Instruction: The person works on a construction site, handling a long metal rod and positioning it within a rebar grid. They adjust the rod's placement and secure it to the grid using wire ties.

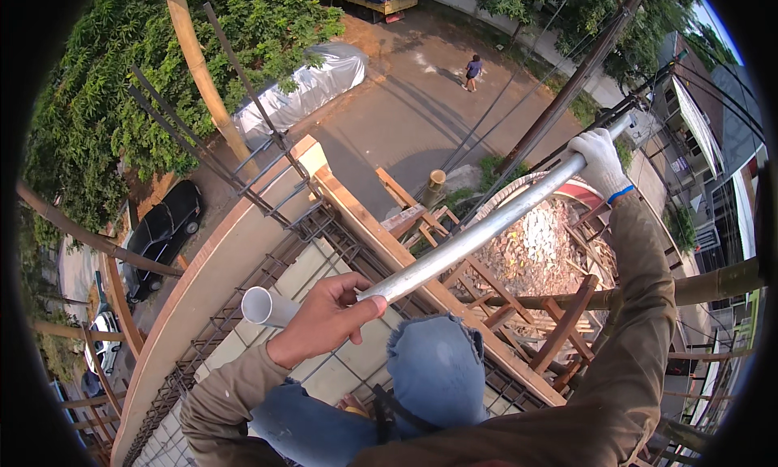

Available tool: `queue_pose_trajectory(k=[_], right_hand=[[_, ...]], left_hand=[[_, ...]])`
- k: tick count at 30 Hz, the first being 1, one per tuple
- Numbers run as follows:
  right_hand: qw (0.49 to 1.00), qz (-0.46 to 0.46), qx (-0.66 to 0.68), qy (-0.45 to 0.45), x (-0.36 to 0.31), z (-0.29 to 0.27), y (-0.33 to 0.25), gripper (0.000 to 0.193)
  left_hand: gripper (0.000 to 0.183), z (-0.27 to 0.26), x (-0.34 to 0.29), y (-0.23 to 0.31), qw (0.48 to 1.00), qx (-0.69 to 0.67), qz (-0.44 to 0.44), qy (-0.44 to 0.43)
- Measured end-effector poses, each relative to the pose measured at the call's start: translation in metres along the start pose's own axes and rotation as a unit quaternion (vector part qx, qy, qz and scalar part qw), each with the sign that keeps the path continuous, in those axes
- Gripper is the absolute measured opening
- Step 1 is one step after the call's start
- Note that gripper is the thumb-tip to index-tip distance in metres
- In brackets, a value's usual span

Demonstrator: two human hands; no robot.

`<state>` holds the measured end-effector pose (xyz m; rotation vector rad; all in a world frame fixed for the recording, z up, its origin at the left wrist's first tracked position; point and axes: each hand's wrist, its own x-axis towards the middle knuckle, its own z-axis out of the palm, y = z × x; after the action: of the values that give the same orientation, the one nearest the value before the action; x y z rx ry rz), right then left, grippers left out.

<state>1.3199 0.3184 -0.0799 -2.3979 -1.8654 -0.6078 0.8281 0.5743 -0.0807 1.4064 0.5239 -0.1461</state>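
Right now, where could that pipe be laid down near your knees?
The pale slab panels between the rebar mesh and the wooden beam look flattest. Right of the beam is crowded with timber bracing over rubble. Left hand and gloved right hand hold the pipe.

Open air lay beyond the grey pipe [478,234]; rebar mesh [267,305], the timber plank [421,281], a bamboo pole [203,74] and, seemingly, overhead cables [519,102] crowded it.
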Motion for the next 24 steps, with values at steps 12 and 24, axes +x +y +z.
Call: queue_pose_trajectory(k=[12, 24], right_hand=[[0.997, -0.019, -0.049, 0.056, 0.034, -0.044, -0.007, 0.022], [0.999, 0.007, 0.02, -0.047, 0.016, -0.044, -0.013, 0.023]], left_hand=[[0.032, -0.01, -0.007, 0.003, 0.997, -0.007, 0.04, 0.064], [0.029, 0.011, -0.019, 0.011, 0.998, -0.014, 0.032, 0.045]])
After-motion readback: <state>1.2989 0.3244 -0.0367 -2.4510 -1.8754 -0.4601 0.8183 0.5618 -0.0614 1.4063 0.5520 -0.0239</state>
